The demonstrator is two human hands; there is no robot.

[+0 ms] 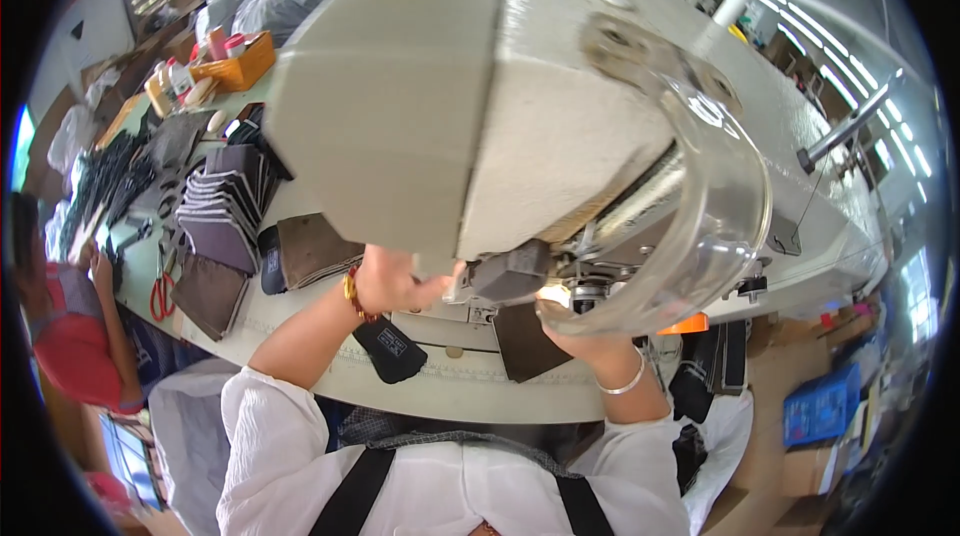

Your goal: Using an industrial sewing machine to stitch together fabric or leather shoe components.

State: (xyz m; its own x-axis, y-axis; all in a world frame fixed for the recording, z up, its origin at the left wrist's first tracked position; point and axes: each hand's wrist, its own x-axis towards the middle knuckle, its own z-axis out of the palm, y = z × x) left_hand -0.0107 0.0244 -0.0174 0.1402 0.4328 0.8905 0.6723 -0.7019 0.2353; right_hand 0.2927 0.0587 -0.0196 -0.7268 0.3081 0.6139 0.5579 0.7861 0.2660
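A large cream sewing machine (575,151) fills the middle of the view and hides much of the work. My left hand (393,281) is at the left of the needle area, slightly blurred, its thumb stretched toward the presser foot and its other fingers partly behind the machine head. My right hand (590,338) lies right of the needle area, partly behind a curved clear guard (725,206), its fingers mostly hidden. Between the hands, a brown fabric piece (532,348) lies under the needle area, by my right fingertips. A black fabric piece (390,350) rests below my left wrist.
Left are stacked grey-brown pieces with light edges (222,211), brown fabric (315,248) and red-handled scissors (162,286). An orange box (235,66) of bottles stands farther back. A person in red (80,326) sits at the left. A blue crate (822,406) stands at lower right.
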